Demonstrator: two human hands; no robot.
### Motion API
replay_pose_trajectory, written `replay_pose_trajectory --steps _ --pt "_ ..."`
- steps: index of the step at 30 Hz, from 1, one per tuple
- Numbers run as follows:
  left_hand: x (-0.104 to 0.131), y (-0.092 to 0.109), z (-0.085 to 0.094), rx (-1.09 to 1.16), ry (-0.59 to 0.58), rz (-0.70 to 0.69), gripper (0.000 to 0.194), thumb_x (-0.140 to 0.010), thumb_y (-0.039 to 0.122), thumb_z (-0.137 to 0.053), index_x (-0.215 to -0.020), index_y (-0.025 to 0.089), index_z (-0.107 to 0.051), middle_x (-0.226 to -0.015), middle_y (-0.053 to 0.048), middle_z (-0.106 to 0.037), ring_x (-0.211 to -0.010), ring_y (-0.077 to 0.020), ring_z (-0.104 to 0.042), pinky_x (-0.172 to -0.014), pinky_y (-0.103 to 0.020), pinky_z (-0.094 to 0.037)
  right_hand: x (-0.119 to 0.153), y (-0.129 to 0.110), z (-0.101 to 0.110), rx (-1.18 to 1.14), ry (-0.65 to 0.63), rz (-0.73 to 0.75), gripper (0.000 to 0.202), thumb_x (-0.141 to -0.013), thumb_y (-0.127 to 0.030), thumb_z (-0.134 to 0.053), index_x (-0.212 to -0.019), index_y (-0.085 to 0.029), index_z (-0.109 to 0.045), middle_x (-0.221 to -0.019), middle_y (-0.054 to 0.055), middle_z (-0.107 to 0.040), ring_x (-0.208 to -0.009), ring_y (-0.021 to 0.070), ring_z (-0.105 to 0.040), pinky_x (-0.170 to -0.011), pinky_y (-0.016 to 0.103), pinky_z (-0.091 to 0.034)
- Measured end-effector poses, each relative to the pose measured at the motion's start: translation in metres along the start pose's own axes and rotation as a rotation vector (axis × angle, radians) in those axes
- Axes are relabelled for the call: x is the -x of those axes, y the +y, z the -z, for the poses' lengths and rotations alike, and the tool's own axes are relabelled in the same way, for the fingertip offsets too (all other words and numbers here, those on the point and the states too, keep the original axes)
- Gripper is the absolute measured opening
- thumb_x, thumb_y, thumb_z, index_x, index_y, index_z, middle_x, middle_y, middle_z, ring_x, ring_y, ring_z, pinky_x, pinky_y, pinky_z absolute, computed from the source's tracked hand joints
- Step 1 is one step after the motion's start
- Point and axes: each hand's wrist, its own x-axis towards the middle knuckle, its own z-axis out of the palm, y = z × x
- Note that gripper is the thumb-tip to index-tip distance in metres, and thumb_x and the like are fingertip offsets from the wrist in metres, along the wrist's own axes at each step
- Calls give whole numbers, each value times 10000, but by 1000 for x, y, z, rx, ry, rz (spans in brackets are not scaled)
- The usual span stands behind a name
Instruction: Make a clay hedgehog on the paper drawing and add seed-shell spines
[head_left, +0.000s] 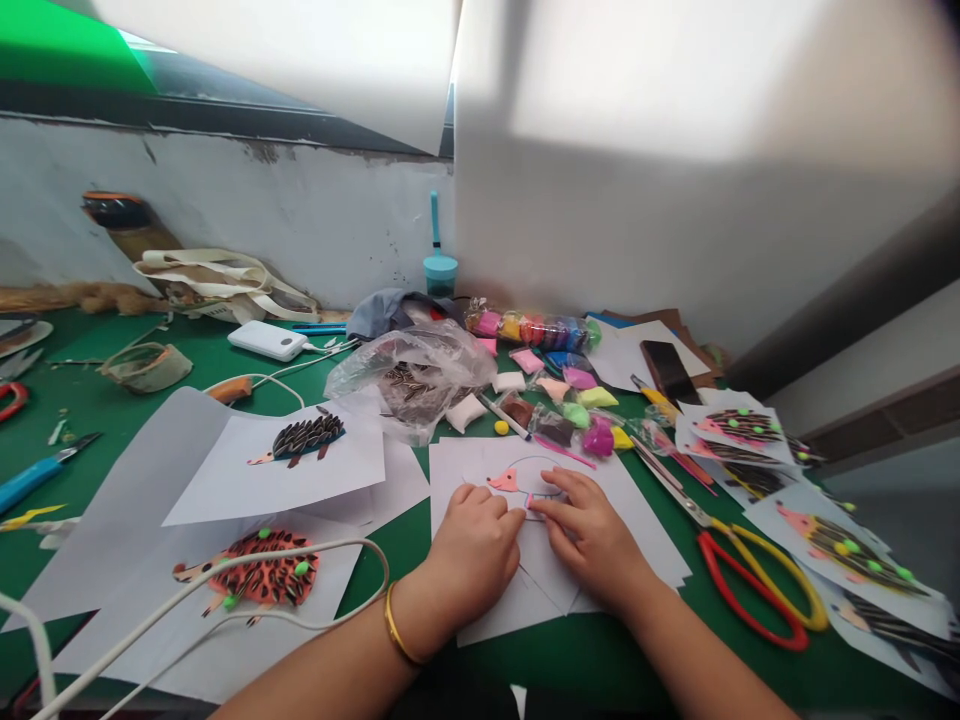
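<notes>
White paper point(457, 460) lies in front of me with a hedgehog outline drawn on it. A pink clay face point(503, 481) with a dark nose and eye covers the left end of the outline. My left hand point(478, 540) rests on the sheet below the face, its fingers curled; what is under them is hidden. Just right of it, my right hand point(589, 530) has its fingers spread, and the index fingertip touches a small pink piece point(529, 501) on the drawing. Both hands nearly meet at that piece.
Red and yellow scissors point(750, 575) lie to the right, near finished hedgehog pictures point(851, 550). Behind the paper are clay packets point(598, 397) and a plastic bag point(420, 375) of seeds. Two more hedgehog pictures point(307, 437) and a white cable point(337, 545) are at left.
</notes>
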Motion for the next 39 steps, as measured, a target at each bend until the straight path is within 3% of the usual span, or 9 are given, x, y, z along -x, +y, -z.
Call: replay_pose_trajectory --steps 9,39 --pt "-2 -3 -10 11 -14 -41 99 -827 162 -564 -891 182 -637 -824 -54 -608 -837 -242 -539 -820 -395 -463 0 0 -4 53 -37 23 318 -849 -127 -588 -1102 -245 -741 -1329 112 -595 -1261 309 -503 -1028 531 -485" --pt "-3 -1 -11 25 -10 -21 134 -826 167 -561 -921 181 -655 -829 -61 -617 -848 -254 -551 -820 -416 -475 -1 -1 -5 79 -38 3 323 -863 -140 -568 -1121 -238 -736 -1352 115 -588 -1254 308 -507 -1033 525 -482"
